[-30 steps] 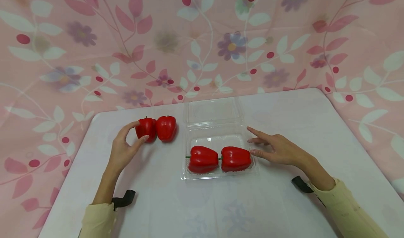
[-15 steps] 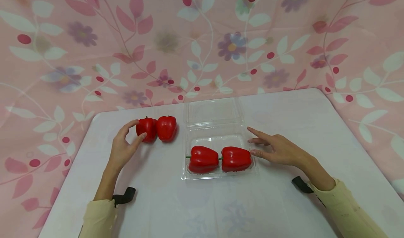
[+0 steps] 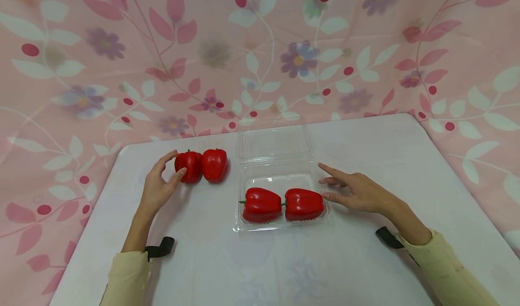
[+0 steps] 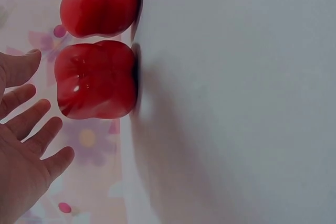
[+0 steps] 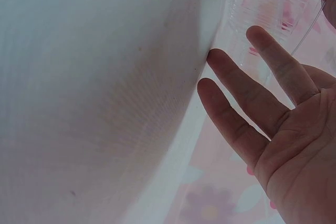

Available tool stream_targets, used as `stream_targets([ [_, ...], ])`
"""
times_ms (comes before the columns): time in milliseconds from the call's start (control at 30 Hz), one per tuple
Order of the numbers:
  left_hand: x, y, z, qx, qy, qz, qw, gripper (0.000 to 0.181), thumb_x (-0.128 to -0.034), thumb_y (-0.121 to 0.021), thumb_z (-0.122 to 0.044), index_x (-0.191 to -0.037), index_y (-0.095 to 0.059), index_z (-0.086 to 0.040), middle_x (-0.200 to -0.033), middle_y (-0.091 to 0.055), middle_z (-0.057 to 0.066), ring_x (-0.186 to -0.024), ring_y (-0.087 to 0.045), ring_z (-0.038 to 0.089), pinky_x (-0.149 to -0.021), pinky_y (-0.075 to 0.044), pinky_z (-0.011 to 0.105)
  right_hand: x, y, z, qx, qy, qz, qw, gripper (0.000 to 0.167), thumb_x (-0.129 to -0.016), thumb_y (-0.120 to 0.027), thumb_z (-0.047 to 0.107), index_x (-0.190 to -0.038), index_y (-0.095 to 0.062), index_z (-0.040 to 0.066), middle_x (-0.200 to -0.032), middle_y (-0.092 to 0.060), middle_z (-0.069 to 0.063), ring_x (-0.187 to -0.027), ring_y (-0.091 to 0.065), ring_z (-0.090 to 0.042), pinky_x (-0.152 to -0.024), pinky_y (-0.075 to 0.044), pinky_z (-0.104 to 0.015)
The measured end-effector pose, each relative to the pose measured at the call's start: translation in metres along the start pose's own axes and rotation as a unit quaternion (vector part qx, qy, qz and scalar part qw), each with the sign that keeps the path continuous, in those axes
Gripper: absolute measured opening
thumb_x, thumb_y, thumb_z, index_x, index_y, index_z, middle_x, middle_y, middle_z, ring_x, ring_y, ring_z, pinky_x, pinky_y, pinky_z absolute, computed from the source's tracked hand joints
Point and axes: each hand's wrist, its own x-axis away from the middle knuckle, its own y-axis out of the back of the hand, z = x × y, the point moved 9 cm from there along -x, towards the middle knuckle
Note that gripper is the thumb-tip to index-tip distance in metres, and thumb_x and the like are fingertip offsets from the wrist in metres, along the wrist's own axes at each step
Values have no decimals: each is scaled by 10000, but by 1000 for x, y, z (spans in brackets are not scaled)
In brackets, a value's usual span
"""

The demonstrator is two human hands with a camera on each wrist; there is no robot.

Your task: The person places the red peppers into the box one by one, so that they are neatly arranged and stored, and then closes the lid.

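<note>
My left hand [image 3: 159, 184] hovers at the left side of a red bell pepper [image 3: 189, 167], thumb and fingers spread. The left wrist view shows a gap between its fingertips and that bell pepper [image 4: 97, 80]. A second red bell pepper [image 3: 214, 165] stands upright just right of the first, stem up. Two more red bell peppers [image 3: 262, 205] lie on their sides along the front of a clear plastic clamshell box [image 3: 280, 170], stems to the left. Beside the box's right edge is my right hand [image 3: 359, 192], fingers extended and holding nothing; whether it touches the rim I cannot tell.
The box's clear lid [image 3: 276, 143] is folded back toward the rear of the white-covered table [image 3: 227, 265]. A pink floral cloth [image 3: 260, 57] hangs behind the table. Dark wrist-mounted pieces [image 3: 160, 248] stick out from both sleeves.
My left hand has shifted slightly away from the camera, its thumb rising along the near side of the left bell pepper. The peppers, the box and my right hand stay in place.
</note>
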Motion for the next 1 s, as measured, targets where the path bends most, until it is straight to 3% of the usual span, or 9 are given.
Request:
stream_targets([
  [367, -6, -7, 8, -27, 56, 236, 9997, 577, -924, -683, -97, -1454, -456, -60, -1451, -475, 178, -1359, -387, 394, -1048, -338, 638, 0, 0, 0, 30, -34, -19, 10000, 785, -910, -669, 459, -1560, -294, 229, -1253, -662, 15, -1139, -629, -240, -933, -471, -603],
  [633, -7, -14, 15, 53, 259, 536, 9982, 559, -958, -624, -82, -1482, -428, -86, -1491, -430, 177, -1396, -336, 392, -1076, -287, 645, 0, -1, 0, 20, 25, -9, 10000, 790, -912, -668, 456, -1562, -289, 215, -1257, -661, 14, -1143, -628, -240, -937, -468, -605],
  [1000, -8, -12, 10, -51, -106, 403, 9991, 487, -926, -595, 59, -1397, -476, 18, -1421, -466, 229, -1339, -385, 421, -1081, -301, 620, 0, 0, 1, 1, 19, -28, 10000, 792, -909, -684, 424, -1564, -282, 232, -1250, -665, 9, -1117, -642, -246, -932, -471, -604],
])
